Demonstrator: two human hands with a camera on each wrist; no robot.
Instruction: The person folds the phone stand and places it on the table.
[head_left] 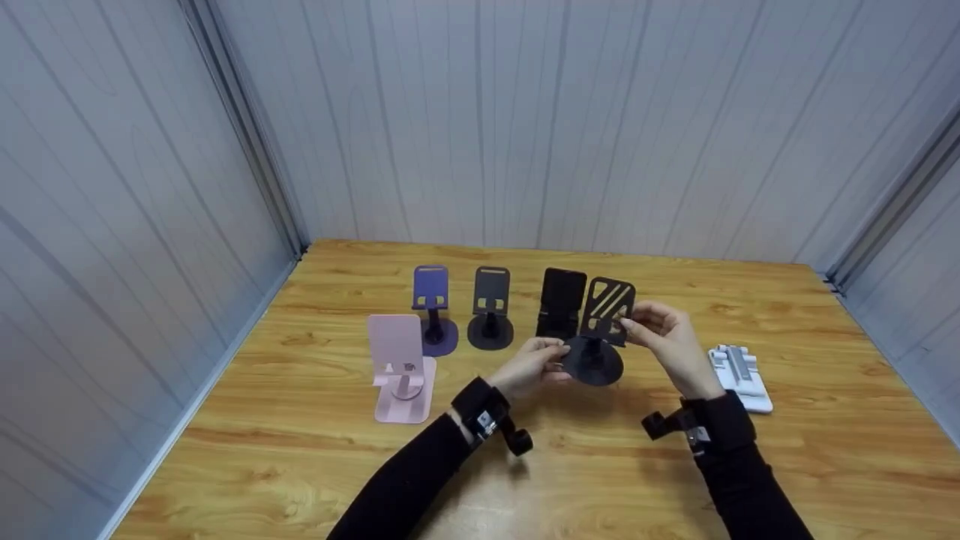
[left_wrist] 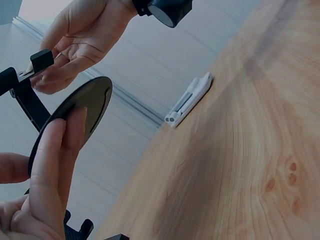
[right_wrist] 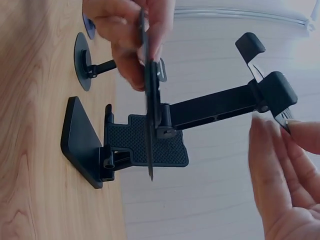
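Both hands hold a black phone stand (head_left: 592, 360) with a round base and a slotted back plate, lifted off the table. My left hand (head_left: 531, 366) pinches the base's edge, thumb on one face and fingers on the underside, as the left wrist view shows. At the back plate, my right hand (head_left: 667, 341) pinches the edge between thumb and fingers. The hinged arm (right_wrist: 215, 107) between base and plate is unfolded in the right wrist view. Just behind the held stand, another black phone stand (head_left: 562, 292) stands upright on the table, its lower part partly hidden.
A pink phone stand (head_left: 397, 345), a purple one (head_left: 430, 285) and a dark grey one (head_left: 491, 291) stand to the left on the wooden table (head_left: 300, 420). A folded white stand (head_left: 741, 379) lies at the right. Pale panel walls (head_left: 495, 127) enclose the table.
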